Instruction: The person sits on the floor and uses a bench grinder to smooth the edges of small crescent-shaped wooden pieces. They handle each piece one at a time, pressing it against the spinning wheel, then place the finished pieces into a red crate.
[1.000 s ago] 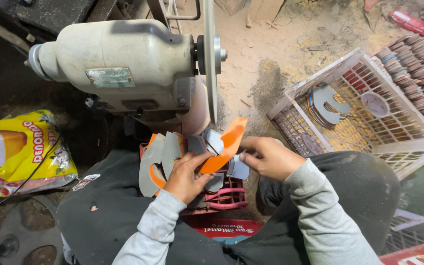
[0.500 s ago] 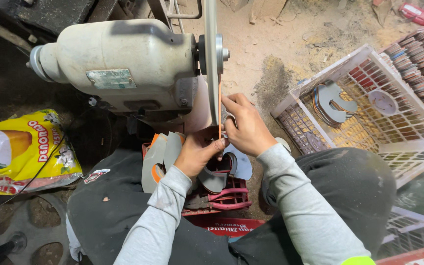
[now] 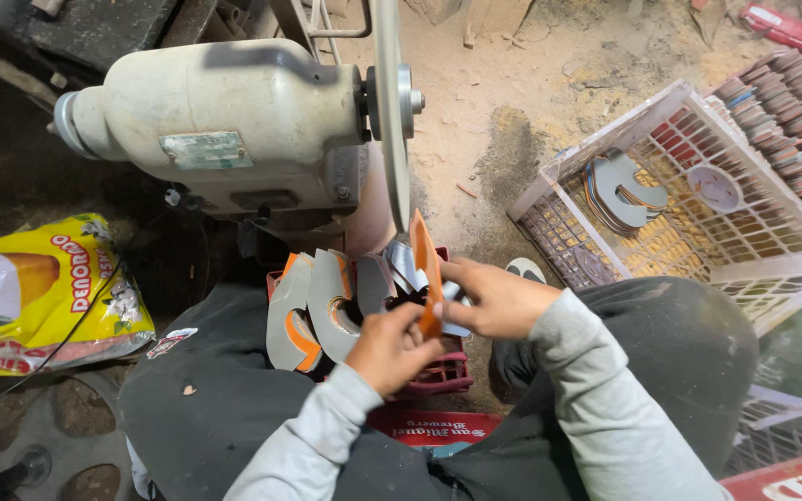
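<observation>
left hand (image 3: 392, 348) + right hand (image 3: 494, 299) | orange piece (image 3: 424, 269) pinched between them

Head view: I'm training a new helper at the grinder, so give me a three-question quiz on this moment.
1. True or false: the orange piece is held in both hands.
2. Where do the finished grey cut-outs lie? A) in the white crate B) on the yellow bag C) on the motor
3. What spins on the motor's shaft, just above the orange piece?

Key
1. True: the left hand and the right hand both grip it.
2. A
3. A thin disc, seen edge-on.
</observation>
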